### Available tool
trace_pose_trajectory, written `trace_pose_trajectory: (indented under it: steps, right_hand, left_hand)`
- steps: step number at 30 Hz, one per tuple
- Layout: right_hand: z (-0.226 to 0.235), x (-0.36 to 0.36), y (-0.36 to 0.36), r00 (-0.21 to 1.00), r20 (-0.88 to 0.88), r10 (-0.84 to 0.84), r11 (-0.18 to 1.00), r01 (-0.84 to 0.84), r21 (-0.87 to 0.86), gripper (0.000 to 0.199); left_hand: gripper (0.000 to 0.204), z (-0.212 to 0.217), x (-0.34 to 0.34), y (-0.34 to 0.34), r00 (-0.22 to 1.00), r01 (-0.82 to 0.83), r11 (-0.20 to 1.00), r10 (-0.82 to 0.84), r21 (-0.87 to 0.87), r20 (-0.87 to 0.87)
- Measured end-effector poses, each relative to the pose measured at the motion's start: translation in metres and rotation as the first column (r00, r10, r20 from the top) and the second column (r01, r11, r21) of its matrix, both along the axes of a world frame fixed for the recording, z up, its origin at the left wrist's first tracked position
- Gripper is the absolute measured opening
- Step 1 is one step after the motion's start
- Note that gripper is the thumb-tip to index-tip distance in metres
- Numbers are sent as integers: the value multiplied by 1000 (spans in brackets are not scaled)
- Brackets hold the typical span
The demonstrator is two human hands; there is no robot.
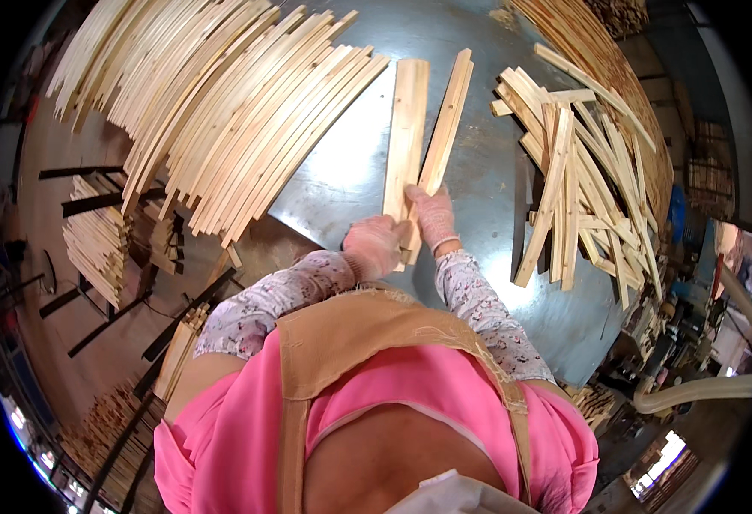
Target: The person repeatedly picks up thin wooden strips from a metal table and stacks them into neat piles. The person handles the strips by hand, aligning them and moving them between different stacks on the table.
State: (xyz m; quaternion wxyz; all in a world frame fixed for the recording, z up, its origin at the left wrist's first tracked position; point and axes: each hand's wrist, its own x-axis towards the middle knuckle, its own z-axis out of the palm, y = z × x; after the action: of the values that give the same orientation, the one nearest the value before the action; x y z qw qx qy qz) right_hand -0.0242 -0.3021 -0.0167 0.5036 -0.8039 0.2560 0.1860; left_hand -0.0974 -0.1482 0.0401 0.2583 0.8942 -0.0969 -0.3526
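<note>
Two wooden pieces lie side by side before me on the grey metal table (342,163), spreading apart toward their far ends. On the left is a wider group of pale wooden strips (405,120), lying close together. A narrower wooden strip (448,120) slants to the right. My right hand (433,216), in a pinkish glove, is closed around the narrower strip near its close end, thumb on top. My left hand (374,246), gloved too, is curled at the near ends of the wood. Its fingertips are partly hidden, so its hold is unclear.
Long rows of wooden strips (247,111) fan out at the left, overhanging the table edge. A jumbled heap of shorter strips (564,188) lies at the right. Black metal bars (93,206) and more stacked wood (98,240) stand below on the left.
</note>
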Motion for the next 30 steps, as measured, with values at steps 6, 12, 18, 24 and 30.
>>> trace_pose_trajectory:
  steps: [6, 12, 18, 24, 30]
  right_hand:
    - [19, 13, -25, 991, 20, 131, 981, -127, -146, 45]
    - [-35, -28, -28, 829, 21, 558, 815, -543, -200, 40]
    - [-4, -35, 51, 929, -348, -125, 478, 364, 799, 30]
    - [-12, -38, 56, 734, 131, 667, 741, -633, -225, 27]
    - [7, -25, 151, 602, -174, 779, 542, -787, -297, 73]
  left_hand:
    - [93, -32, -10, -14, 935, -249, 958, 275, -140, 224]
    - [97, -86, 14, -5, 673, -617, 575, 739, -537, 19]
    - [71, -62, 34, 74, 666, -714, 224, 506, -663, -547]
    - [83, -21, 30, 119, 786, -618, 778, 612, -114, -87]
    - [56, -50, -4, 150, 729, -331, 912, 84, 243, 679]
